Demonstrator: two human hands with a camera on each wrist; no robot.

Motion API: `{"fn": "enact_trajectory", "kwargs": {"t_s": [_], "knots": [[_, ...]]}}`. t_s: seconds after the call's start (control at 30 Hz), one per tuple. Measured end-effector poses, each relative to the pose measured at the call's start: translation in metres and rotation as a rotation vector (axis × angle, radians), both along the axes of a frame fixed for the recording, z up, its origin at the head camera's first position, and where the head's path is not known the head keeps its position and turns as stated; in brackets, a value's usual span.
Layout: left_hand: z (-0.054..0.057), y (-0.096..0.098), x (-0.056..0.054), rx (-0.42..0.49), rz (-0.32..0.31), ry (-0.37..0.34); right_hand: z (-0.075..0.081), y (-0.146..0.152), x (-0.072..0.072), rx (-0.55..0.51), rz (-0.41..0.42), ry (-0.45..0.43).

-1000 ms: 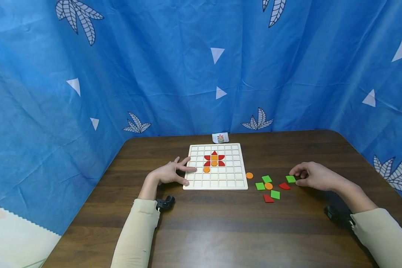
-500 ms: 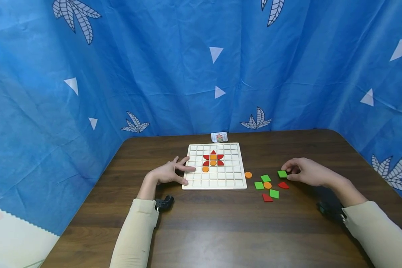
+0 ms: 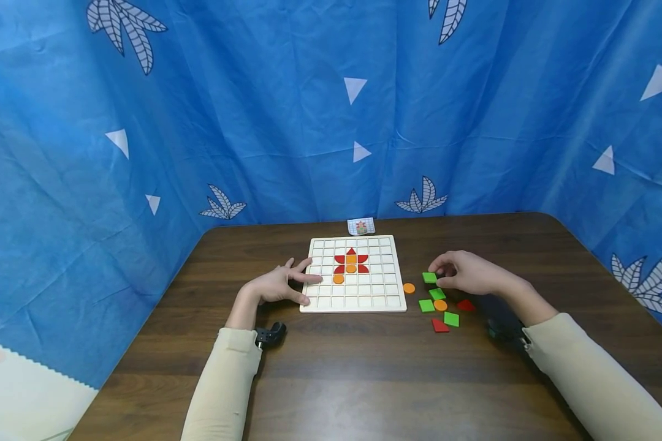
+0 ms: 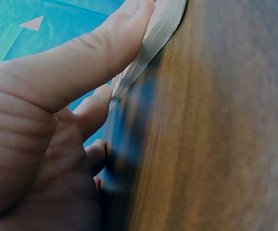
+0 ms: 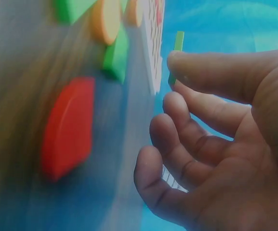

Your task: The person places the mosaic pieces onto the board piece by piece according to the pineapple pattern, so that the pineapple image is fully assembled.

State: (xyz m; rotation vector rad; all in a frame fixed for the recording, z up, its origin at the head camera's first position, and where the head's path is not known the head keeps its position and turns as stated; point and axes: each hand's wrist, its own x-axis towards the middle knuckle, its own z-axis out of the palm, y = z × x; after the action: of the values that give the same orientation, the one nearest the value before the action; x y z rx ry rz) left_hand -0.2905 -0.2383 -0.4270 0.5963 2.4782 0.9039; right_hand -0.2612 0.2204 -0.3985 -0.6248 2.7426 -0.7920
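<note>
A white gridded board [image 3: 371, 291] lies on the table with red and orange pieces forming a figure near its middle. My left hand [image 3: 273, 285] rests at the board's left edge, fingers spread, with the index finger reaching over the squares. Seen from the left wrist, the thumb [image 4: 95, 62] lies along the board's rim. To the right of the board, my right hand [image 3: 469, 271] pinches a green square tile [image 3: 429, 277] between thumb and index finger. From the right wrist that tile [image 5: 178, 41] shows edge-on, above the table, while the other fingers curl loosely.
Below the right hand lie loose pieces: green squares [image 3: 451, 319], orange discs [image 3: 409, 288] and red pieces [image 3: 440, 326]. A small patterned card [image 3: 361, 226] sits behind the board. A blue curtain [image 3: 298, 122] hangs along the table's far edge.
My right hand has carried the green tile leftward and slightly away from me, from the table's right side to beside the board. The left hand stays at the board.
</note>
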Motion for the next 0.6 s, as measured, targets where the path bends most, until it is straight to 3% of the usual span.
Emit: {"fn": "enact_trajectory", "kwargs": {"t_s": [0.6], "knots": [[-0.002,-0.001,-0.001,-0.002,0.011,-0.003,0.012,-0.09,-0.014,-0.003,0.03,-0.032]]}}
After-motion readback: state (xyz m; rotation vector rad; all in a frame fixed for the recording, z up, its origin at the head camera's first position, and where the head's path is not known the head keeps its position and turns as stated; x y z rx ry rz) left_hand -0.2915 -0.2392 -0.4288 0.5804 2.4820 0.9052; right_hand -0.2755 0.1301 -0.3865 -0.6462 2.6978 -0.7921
